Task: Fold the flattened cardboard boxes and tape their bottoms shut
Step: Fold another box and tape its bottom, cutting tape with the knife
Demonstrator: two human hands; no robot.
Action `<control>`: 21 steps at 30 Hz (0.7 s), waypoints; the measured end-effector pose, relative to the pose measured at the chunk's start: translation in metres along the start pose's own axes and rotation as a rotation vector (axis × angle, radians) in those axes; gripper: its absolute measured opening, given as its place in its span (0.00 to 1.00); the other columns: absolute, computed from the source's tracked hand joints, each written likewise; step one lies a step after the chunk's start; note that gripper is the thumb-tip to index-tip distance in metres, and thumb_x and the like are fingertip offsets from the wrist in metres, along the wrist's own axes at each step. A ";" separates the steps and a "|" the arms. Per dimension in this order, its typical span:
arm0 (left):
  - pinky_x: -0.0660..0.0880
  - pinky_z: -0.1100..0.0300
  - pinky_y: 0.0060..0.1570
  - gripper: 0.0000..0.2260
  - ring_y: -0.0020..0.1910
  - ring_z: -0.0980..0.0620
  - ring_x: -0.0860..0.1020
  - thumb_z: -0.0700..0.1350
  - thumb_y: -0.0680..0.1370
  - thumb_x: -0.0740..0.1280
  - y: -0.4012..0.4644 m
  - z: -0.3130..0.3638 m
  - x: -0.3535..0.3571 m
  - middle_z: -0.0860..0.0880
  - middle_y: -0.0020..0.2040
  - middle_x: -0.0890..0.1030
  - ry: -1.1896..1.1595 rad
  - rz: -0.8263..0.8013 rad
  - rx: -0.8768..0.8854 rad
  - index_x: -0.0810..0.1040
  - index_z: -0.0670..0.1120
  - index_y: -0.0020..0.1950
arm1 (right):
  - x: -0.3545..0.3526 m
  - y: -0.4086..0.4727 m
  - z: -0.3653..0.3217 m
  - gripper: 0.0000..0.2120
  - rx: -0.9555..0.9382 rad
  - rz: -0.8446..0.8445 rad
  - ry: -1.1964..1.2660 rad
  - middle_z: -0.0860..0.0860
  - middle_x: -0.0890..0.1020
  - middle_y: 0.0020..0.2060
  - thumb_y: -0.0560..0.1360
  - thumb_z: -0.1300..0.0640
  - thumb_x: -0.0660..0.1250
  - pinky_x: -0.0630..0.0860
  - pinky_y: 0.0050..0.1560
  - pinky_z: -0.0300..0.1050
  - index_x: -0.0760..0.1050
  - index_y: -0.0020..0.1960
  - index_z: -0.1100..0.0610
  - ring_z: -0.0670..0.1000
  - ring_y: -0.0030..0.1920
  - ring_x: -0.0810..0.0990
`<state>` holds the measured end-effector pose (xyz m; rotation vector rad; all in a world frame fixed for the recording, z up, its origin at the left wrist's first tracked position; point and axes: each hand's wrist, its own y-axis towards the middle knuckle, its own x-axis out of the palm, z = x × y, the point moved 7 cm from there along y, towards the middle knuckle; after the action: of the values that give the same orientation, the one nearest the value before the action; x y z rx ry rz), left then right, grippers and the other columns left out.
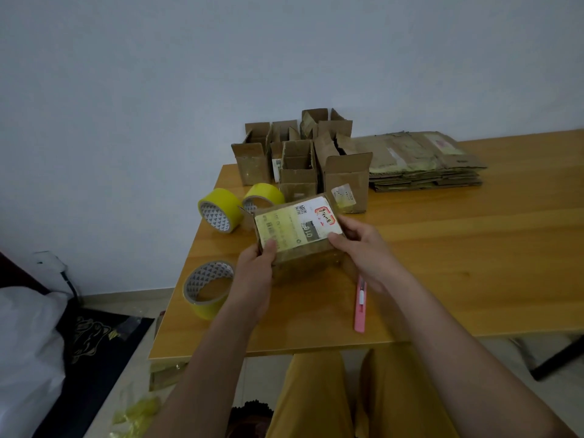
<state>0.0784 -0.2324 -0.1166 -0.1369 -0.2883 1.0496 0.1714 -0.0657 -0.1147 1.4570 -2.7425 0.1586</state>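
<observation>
While you hold one box over the table, the scene counts out like this:

Table (442, 263): one, wooden, bearing everything below.
Flat stack (420, 162): one pile of flattened boxes at the far right; the number of sheets cannot be told.
Folded boxes (300, 159): a cluster standing open-topped at the far edge, left of the flat stack; at least six, the rear ones partly hidden.
Box (297, 235): one, in your hands near the table's front left, its labelled face tilted up toward you.
Tape rolls: three, all yellow. Two (221, 210) (264, 197) lean just behind the box; one (208, 289) lies flat near the left edge.
Knife (360, 306): one, pink, lying by your right wrist.
Left hand (256, 273): fingers curled round the box's left end, thumb on the label.
Right hand (363, 248): thumb and fingers clamped on the box's right end.
</observation>
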 end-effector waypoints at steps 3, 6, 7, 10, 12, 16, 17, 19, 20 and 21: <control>0.75 0.47 0.63 0.13 0.60 0.46 0.79 0.40 0.83 0.59 -0.001 0.004 -0.002 0.45 0.59 0.82 0.089 0.014 0.074 0.74 0.40 0.66 | -0.003 -0.005 -0.003 0.28 -0.017 0.021 0.013 0.49 0.79 0.63 0.75 0.71 0.66 0.76 0.63 0.52 0.68 0.71 0.53 0.49 0.64 0.76; 0.76 0.47 0.60 0.13 0.59 0.47 0.79 0.34 0.80 0.62 0.000 -0.001 -0.009 0.47 0.57 0.82 0.136 0.046 0.108 0.77 0.42 0.63 | -0.005 -0.011 0.000 0.29 -0.065 0.057 0.050 0.49 0.79 0.62 0.71 0.77 0.67 0.78 0.61 0.49 0.70 0.65 0.53 0.47 0.64 0.77; 0.78 0.49 0.59 0.15 0.59 0.48 0.80 0.32 0.78 0.65 0.001 -0.004 -0.011 0.48 0.57 0.83 0.143 0.054 0.103 0.77 0.42 0.64 | -0.006 -0.013 0.002 0.29 -0.070 0.068 0.064 0.50 0.80 0.61 0.69 0.78 0.67 0.78 0.60 0.49 0.70 0.63 0.54 0.48 0.64 0.77; 0.80 0.61 0.49 0.24 0.57 0.53 0.80 0.29 0.71 0.72 -0.003 -0.008 -0.020 0.50 0.57 0.83 0.229 0.068 0.116 0.76 0.43 0.66 | -0.012 -0.016 0.000 0.29 -0.068 0.114 0.031 0.49 0.78 0.60 0.69 0.79 0.67 0.79 0.56 0.43 0.69 0.63 0.56 0.50 0.64 0.77; 0.78 0.63 0.49 0.24 0.58 0.53 0.79 0.31 0.71 0.73 -0.003 -0.007 -0.024 0.51 0.57 0.82 0.276 0.060 0.118 0.76 0.45 0.65 | -0.016 -0.016 -0.008 0.34 -0.056 0.102 -0.060 0.48 0.75 0.63 0.70 0.75 0.68 0.79 0.57 0.46 0.65 0.71 0.54 0.50 0.63 0.76; 0.77 0.49 0.60 0.15 0.59 0.50 0.79 0.36 0.78 0.68 -0.005 0.004 -0.020 0.52 0.57 0.82 0.230 0.008 0.129 0.78 0.50 0.62 | -0.011 -0.019 -0.028 0.43 -0.117 -0.025 -0.196 0.45 0.69 0.68 0.72 0.67 0.72 0.82 0.50 0.45 0.56 0.77 0.44 0.49 0.59 0.78; 0.78 0.49 0.58 0.14 0.58 0.50 0.80 0.36 0.79 0.66 -0.008 0.011 -0.015 0.50 0.57 0.82 0.229 -0.011 0.156 0.78 0.49 0.62 | -0.010 -0.021 -0.036 0.42 -0.156 -0.022 -0.219 0.45 0.69 0.69 0.72 0.65 0.72 0.82 0.45 0.40 0.56 0.77 0.44 0.49 0.60 0.77; 0.79 0.49 0.56 0.12 0.57 0.49 0.80 0.37 0.81 0.62 -0.013 0.025 -0.006 0.49 0.58 0.82 0.265 -0.042 0.248 0.77 0.49 0.61 | -0.016 -0.027 -0.053 0.39 -0.271 0.030 -0.265 0.45 0.67 0.69 0.73 0.59 0.73 0.80 0.42 0.37 0.57 0.76 0.41 0.50 0.61 0.75; 0.79 0.49 0.56 0.13 0.58 0.49 0.80 0.37 0.82 0.61 -0.014 0.032 0.001 0.49 0.58 0.81 0.288 -0.060 0.300 0.75 0.50 0.64 | -0.019 -0.029 -0.061 0.39 -0.325 0.048 -0.287 0.45 0.66 0.69 0.73 0.57 0.73 0.80 0.46 0.39 0.57 0.75 0.38 0.50 0.62 0.74; 0.79 0.49 0.56 0.17 0.59 0.49 0.79 0.37 0.82 0.61 -0.015 0.038 0.008 0.49 0.59 0.81 0.304 -0.076 0.344 0.71 0.51 0.69 | -0.024 -0.031 -0.067 0.37 -0.356 0.057 -0.298 0.45 0.64 0.69 0.74 0.55 0.72 0.80 0.52 0.44 0.57 0.74 0.35 0.51 0.63 0.72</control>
<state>0.0835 -0.2335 -0.0751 0.0254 0.1620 0.9724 0.2093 -0.0566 -0.0479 1.3986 -2.8326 -0.5615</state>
